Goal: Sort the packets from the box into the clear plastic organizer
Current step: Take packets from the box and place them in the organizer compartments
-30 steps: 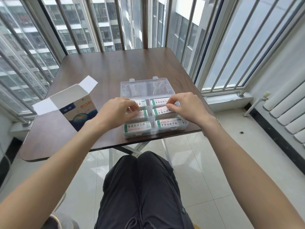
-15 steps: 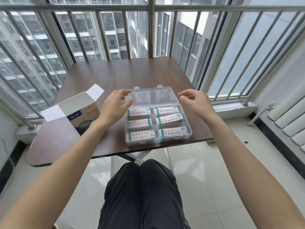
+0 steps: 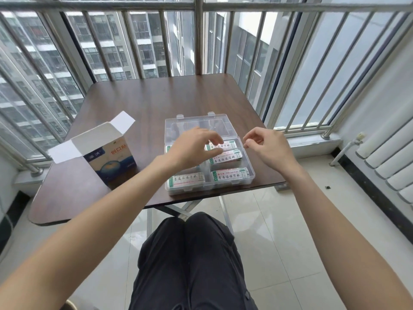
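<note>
Your left hand (image 3: 192, 148) and right hand (image 3: 268, 146) hover loosely curled, holding nothing, over the organizer (image 3: 251, 175), whose visible compartments hold packets (image 3: 230, 174); sorting looks nearly done, the lid unclosed.

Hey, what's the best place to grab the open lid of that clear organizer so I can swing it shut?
Take the lid by its far edge, where the two latch tabs stick out, reaching over from above. It lies flat on the table, hinged along the tray's back edge, so the far edge probably gives most leverage. The left hand hovers nearest.
</note>
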A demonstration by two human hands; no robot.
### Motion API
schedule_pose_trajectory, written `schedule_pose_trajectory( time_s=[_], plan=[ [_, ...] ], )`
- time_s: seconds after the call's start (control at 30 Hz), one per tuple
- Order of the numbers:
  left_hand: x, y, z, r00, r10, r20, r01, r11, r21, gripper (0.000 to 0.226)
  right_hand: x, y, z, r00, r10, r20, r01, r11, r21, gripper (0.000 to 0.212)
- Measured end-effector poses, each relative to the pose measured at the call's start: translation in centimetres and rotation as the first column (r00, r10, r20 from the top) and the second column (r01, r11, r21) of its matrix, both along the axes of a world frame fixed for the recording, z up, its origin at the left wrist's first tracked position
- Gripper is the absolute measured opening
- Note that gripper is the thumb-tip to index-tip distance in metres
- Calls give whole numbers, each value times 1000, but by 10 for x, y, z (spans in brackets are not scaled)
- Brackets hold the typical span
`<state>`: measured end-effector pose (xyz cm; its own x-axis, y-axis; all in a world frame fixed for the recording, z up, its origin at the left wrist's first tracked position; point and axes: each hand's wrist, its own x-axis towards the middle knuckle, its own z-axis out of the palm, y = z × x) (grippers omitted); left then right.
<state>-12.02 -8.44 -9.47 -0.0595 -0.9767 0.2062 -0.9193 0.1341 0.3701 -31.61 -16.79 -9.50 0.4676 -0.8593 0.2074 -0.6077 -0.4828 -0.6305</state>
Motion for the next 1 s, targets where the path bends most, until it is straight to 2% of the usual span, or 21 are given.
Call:
schedule_pose_trajectory(
  time_s=[0.27, 0.43, 0.63, 0.8, 1.0],
  plan=[
    [-18, -2, 0, 996, -28, 86, 19, 994, 107, 23, -14, 11, -2, 995, 64, -70, -63, 998, 17, 14],
    [-18, -1, -3, 998, -14, 66, 4, 990, 144, 23, -22, 18, -9, 960, 66, -273, -98, 990, -103, 23],
    [-18, 0, -6, 999, -9, 42, 3, 990, 141, 25, -17, 29, -6, 918, 67, -392, -141, 977, -162, 28],
    [-17, 0, -6, 1000, 5, 22, -8, 991, 137, 30, -16, 33, -6, 920, 69, -385, -144, 975, -169, 27],
    [-18, 4, -5, 1000, -16, 23, 12, 985, 174, 54, -18, 35, -7, 921, 60, -385, -139, 974, -181, 26]
  ],
)
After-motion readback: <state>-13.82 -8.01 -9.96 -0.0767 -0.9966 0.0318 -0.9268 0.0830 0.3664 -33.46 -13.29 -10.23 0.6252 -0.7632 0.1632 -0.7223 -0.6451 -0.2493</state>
